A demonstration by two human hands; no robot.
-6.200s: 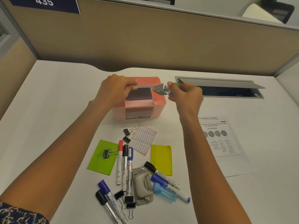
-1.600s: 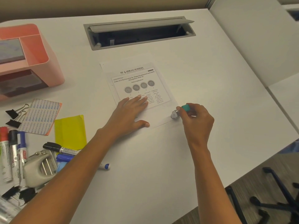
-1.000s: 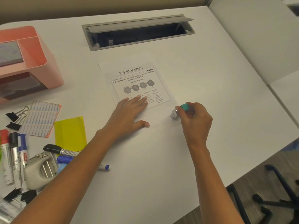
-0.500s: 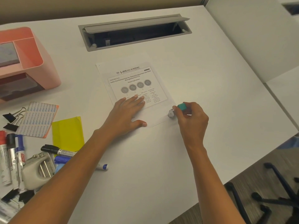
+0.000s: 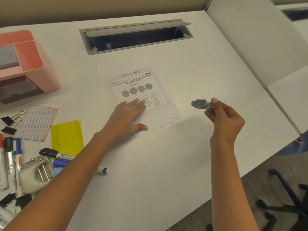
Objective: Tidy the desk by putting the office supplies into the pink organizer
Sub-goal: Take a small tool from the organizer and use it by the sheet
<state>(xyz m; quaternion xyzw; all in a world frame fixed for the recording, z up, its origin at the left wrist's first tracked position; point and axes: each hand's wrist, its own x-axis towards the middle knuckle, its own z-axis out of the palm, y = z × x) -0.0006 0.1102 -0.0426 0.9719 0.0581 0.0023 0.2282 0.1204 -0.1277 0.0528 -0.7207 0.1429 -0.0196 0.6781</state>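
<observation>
My right hand (image 5: pixel 223 119) grips a small cutter (image 5: pixel 199 104) with a grey metal head and a green handle, held above the bare desk to the right of a printed sheet (image 5: pixel 141 90). My left hand (image 5: pixel 126 115) lies flat on the lower part of that sheet, fingers straight. The pink organizer (image 5: pixel 38 64) stands at the far left with a grey block in one compartment. Markers (image 5: pixel 56 155), a grey hole punch (image 5: pixel 35 175), black binder clips (image 5: pixel 8 122), a yellow note (image 5: pixel 66 137) and a label sheet (image 5: pixel 38 120) lie at the lower left.
An open grey cable hatch (image 5: pixel 136 35) is set into the desk behind the sheet. The desk's right edge runs along a neighbouring white desk (image 5: pixel 260 39). A chair base (image 5: pixel 286 197) shows on the floor at the lower right.
My right hand has lifted the cutter off the sheet's right edge and moved it right, clear of the paper. My left hand stays flat on the sheet.
</observation>
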